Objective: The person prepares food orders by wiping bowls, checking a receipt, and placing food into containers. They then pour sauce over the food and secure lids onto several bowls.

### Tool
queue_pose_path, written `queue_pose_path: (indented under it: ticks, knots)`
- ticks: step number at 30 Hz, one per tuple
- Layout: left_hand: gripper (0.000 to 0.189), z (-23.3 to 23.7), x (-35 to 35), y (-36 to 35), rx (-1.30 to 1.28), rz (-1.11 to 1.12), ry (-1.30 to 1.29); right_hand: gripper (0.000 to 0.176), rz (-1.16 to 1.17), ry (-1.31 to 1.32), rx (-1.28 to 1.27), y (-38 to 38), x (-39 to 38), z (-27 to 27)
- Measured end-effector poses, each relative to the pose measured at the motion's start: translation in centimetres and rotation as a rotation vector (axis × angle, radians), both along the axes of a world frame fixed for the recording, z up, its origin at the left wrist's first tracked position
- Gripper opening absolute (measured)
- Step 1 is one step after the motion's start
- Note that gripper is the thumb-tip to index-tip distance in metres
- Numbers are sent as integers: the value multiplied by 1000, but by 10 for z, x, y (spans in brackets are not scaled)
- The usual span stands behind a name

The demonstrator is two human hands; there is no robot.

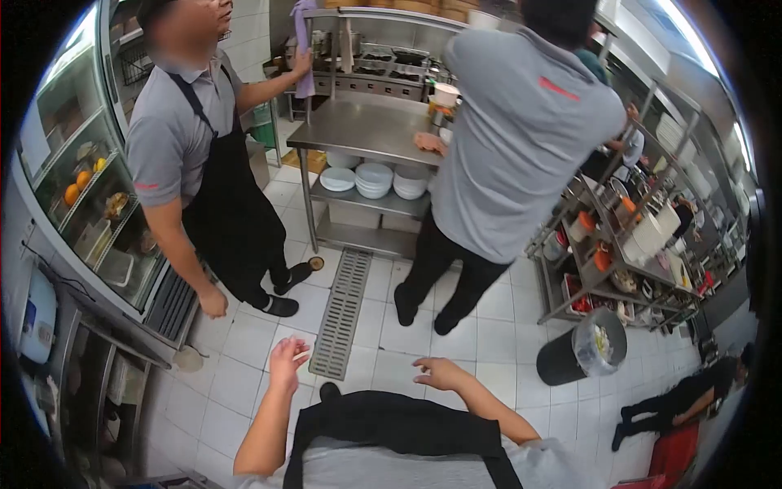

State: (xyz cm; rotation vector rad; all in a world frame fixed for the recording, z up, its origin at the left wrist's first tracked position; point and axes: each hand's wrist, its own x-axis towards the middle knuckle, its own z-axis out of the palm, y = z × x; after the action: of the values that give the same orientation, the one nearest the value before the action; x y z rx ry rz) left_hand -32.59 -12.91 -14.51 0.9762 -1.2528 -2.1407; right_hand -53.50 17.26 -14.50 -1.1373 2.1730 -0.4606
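Observation:
My left hand (287, 363) is raised in front of my body above the tiled floor, its fingers loosely bent and apart, with nothing in it. Across from it, my right hand (445, 375) reaches inward with fingers spread, also holding nothing. Between and beyond them runs a metal floor drain grate (342, 314). Neither hand touches any object. I wear a black apron (391, 420) over a grey shirt.
One person in a black apron (236, 196) stands ahead left; another in a grey shirt (521, 147) faces away. Beyond are a steel table (366, 126) with stacked plates (375, 179), a glass-door fridge (90, 187), a lined bin (562, 359), and a crowded shelf rack (627, 253).

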Motion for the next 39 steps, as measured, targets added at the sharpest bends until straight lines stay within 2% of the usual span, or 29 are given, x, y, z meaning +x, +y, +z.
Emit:
queue_pose_path:
  ticks: [4,7,8,9,10,11,12,13,15,18,21,23,24,26,29,33,39]
  knots:
    - [17,22,11,-92,-183,47,-199,47,306,-61,-57,-150,-55,-4]
    - [18,39,3,-137,-152,53,-287,44,302,-3,-84,-235,-110,39]
    - [18,37,2,-147,-142,56,-309,41,247,51,-314,-256,-139,10]
    - [18,30,0,-156,-144,42,-335,31,125,35,-343,-282,-161,10]
    - [19,21,-3,-166,-147,28,-359,20,-5,-198,-342,-309,-184,10]
    - [19,13,-9,-176,-154,14,-378,14,-89,-148,-299,-335,-211,2]
    - [20,7,-14,-180,-128,37,-409,21,-154,-198,-339,-358,-241,-20]
    - [21,-2,-19,-182,-103,59,-437,9,-258,-226,-345,-382,-264,-32]
    - [22,-23,-28,-191,-59,87,-505,6,-420,-596,-386,-434,-317,-65]
    - [24,-58,-40,-204,9,143,-686,12,-637,-862,-461,-526,-399,-140]
    - [25,-101,-41,-203,154,215,-843,16,-927,-820,-531,-620,-483,-217]
    - [25,-124,-36,-197,247,174,-926,19,-898,-578,-482,-666,-543,-281]
    - [25,-138,-31,-185,194,157,-998,21,-980,-543,-451,-689,-559,-288]
    - [26,-126,-43,-175,184,49,-1120,28,-1169,-497,-345,-723,-573,-286]
    - [28,-127,-62,-164,270,5,-1219,34,-1352,-416,-291,-759,-588,-292]
    - [32,-141,-102,-164,354,-33,-1242,30,-1438,-378,-324,-779,-599,-306]
    - [37,-151,-130,-188,353,-37,-1195,25,-1488,-498,-415,-782,-606,-308]
